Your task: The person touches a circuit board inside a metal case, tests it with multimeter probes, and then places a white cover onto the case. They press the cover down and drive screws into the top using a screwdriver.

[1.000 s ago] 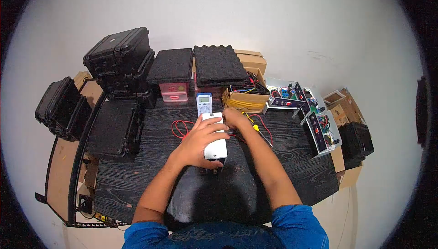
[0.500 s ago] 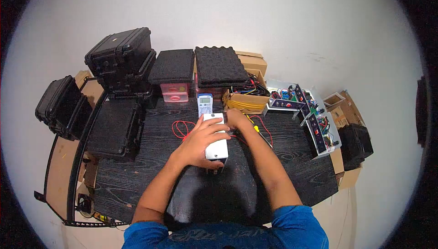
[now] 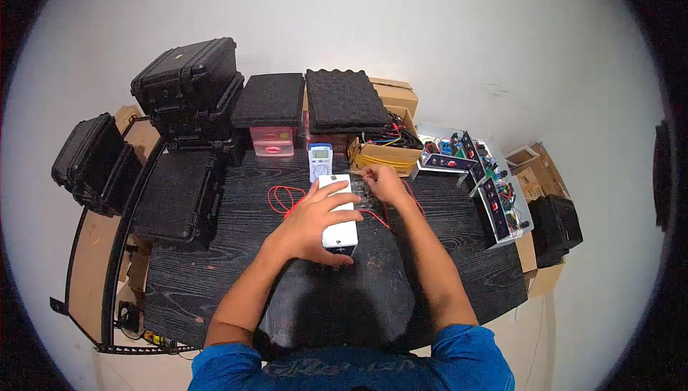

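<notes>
One white box (image 3: pixel 340 233) held in place, work seemingly partway

Head view: the white box stands on the worktop (image 3: pixel 459 265), near its middle. The left hand (image 3: pixel 309 220) is clamped on it, fingers across the top and thumb towards the six o'clock end. The right hand (image 3: pixel 388 184) is at two o'clock from the box, just beside it, fingers bent inward; whether they have closed on anything, I cannot tell.

As for progress, the top face appears to be already on, with dark screw heads (image 3: pixel 339 242) towards its twelve and six o'clock ends. The multimeter (image 3: pixel 320 162) is set out at twelve o'clock, and the red leads (image 3: pixel 270 199) lie loose at nine and three o'clock. No probe tip can be seen on the box. The handling at its right side looks unfinished; how much is left cannot be judged.

Against half a second ago, the right hand has shifted towards three o'clock, opening a gap from the box's side. A yellow-marked tool, then visible near that forearm, no longer shows. The left hand, box and multimeter look essentially unmoved.
</notes>
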### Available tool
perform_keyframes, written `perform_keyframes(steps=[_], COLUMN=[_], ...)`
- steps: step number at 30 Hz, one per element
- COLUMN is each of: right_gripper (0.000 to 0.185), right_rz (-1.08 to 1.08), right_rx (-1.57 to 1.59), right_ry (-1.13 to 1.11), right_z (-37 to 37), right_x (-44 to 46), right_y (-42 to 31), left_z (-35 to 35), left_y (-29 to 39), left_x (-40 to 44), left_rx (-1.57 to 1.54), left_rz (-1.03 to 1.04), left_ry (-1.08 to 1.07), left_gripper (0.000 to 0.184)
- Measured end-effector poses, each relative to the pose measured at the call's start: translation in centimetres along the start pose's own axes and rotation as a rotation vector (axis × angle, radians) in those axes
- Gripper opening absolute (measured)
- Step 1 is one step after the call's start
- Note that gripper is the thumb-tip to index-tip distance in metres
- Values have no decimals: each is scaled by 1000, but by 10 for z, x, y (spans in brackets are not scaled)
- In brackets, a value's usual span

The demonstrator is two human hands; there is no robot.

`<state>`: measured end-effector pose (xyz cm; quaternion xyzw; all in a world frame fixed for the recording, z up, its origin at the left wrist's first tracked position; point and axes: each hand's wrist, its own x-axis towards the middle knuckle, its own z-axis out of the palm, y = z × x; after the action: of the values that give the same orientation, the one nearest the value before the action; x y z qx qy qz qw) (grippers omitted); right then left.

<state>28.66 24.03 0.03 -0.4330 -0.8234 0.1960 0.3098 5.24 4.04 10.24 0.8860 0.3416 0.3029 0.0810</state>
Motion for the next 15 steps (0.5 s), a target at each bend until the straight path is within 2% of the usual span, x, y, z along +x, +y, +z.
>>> perform_keyframes(steps=[3, 6, 7, 10, 12, 13, 15], right_gripper=[22, 23, 19, 16, 13, 13, 14], right_rz=[105, 48, -30, -30, -259, -458, -507], right_rx=[197, 640, 672, 786, 486, 408, 295], right_ry=[-44, -56, -11, -33, -137, -101, -141], right_z=[-24, -41, -51, -77, -98, -97, -93], right_x=[-10, -27, -35, -73, -94, -98, -107], right_y=[-39, -76, -99, -146, -170, -176, -183], left_z=[1, -1, -3, -1, 4, 7, 9], left_y=[-4, 2, 5, 4, 0, -3, -4], left_x=[-1, 0, 0, -1, -1, 0, 1], left_rx=[-2, -13, -13, -41, -62, -68, -55], left_rz=[10, 1, -1, 18, 36, 43, 41], left_ry=[2, -7, -13, 11, 32, 39, 45], left_gripper=[78, 77, 76, 72, 69, 68, 67])
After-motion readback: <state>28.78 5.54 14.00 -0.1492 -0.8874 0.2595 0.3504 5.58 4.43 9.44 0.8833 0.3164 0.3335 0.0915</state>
